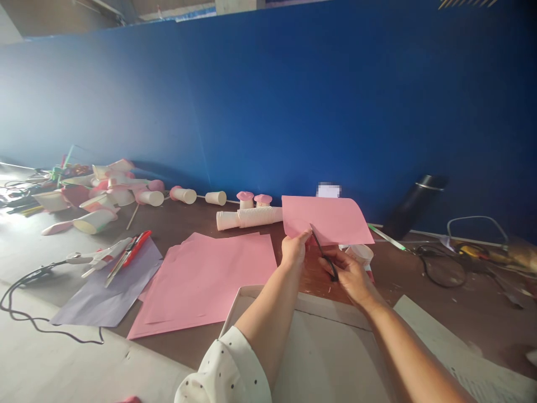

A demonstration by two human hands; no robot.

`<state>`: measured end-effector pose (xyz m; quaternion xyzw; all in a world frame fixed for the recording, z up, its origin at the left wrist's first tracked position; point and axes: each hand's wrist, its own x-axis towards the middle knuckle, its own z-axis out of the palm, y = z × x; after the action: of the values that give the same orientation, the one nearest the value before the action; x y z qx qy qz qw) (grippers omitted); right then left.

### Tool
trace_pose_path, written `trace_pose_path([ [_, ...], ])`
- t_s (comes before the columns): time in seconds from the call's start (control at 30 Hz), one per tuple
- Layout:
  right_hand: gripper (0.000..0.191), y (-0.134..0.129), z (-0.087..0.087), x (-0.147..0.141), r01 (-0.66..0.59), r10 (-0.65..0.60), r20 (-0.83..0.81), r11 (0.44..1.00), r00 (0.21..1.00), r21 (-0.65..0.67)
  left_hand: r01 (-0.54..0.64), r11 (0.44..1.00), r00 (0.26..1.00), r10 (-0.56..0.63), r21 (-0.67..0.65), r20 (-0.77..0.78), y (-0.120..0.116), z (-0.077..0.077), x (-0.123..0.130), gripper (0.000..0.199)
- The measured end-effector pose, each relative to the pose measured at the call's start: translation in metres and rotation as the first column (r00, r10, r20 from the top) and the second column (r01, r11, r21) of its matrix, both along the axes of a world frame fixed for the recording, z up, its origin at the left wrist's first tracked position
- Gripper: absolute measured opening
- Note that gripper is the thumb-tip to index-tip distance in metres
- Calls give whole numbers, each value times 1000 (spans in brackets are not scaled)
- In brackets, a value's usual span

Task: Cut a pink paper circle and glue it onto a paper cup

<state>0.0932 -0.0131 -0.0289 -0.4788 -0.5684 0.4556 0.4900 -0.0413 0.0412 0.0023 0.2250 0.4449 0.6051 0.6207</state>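
1. Currently, our left hand [295, 249] pinches the near edge of a pink sheet [329, 219], thumb pressed on the paper; a loose pinch there could let the sheet swing and send a cut crooked
2. Our right hand [347, 273] is curled around the handles of dark scissors [318, 245], whose blades reach up to the sheet's near edge; how far apart the blades stand, we cannot tell
3. The left thumb lies right beside the blades, so we judge a nicked thumb the gravest risk, should the scissors veer left or the paper slip
4. The sheet is held up above the brown table [188, 221], its far right side curving with nothing visible beneath to brace it; that slack could make the paper fold between the blades or tear instead of parting cleanly
5. In our view the sheet's left end hides part of a row of nested paper cups [257, 216]; whether they touch is unclear, but a sweep that way might roll the cups
6. Just beside the right hand sits a pale cup [361, 254], partly hidden; a knuckle or wrist turning outward could knock it
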Motion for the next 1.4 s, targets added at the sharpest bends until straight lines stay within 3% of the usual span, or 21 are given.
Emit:
trace_pose_path([
  [0.83, 33, 1, -5, 1, -12, 11, -36, 1000, 999, -11, 5, 1000, 1000, -5, -10, 11, 3, -3, 2, 24],
  [1.13, 39, 1, -8, -1, -26, 25, -30, 999, 999, -37, -51, 998, 996, 47, -46, -80, 7, -9, 2, 25],
  [1.4, 39, -1, -5, 0, -9, 9, -11, 999, 1000, -38, -5, 1000, 991, 1, -24, -135, -4, 0, 3, 20],
])
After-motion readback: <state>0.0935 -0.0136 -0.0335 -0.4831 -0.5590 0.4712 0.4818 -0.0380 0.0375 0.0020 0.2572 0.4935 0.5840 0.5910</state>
